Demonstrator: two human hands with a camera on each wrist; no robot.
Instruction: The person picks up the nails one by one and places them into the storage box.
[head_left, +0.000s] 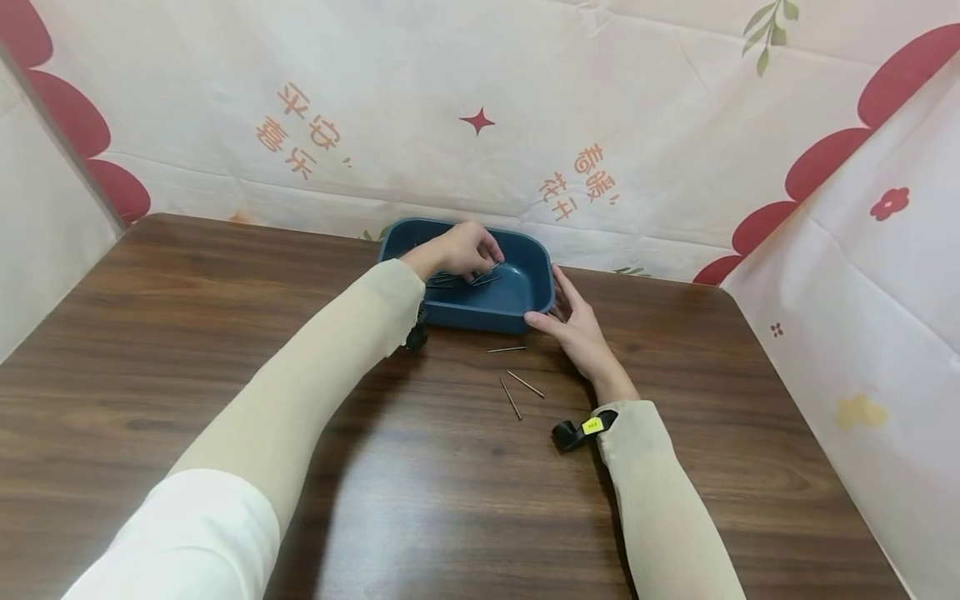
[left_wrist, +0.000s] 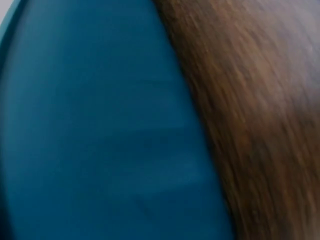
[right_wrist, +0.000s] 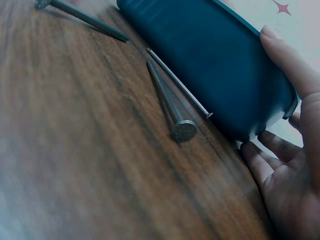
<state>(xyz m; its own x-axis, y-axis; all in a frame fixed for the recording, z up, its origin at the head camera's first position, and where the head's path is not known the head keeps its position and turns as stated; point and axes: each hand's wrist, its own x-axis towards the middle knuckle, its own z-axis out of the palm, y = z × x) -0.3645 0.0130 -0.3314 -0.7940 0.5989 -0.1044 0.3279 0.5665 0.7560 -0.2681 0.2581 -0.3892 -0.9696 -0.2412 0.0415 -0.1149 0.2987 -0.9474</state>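
A blue plastic bin stands at the table's far edge with several metal nails inside. My left hand reaches over its near wall, fingers curled and pinching a nail above the bin floor. The left wrist view shows only the bin's blue wall and the table, blurred. At the right end my right hand grips the bin's corner, thumb at the rim and fingers against the outer side. Three loose nails lie before the bin; one nail is close along its wall.
The brown wooden table carries the other two loose nails, one nail and another nail, left of my right wrist. A black wrist camera sits low over the tabletop. Printed white cloth hangs behind and at the sides.
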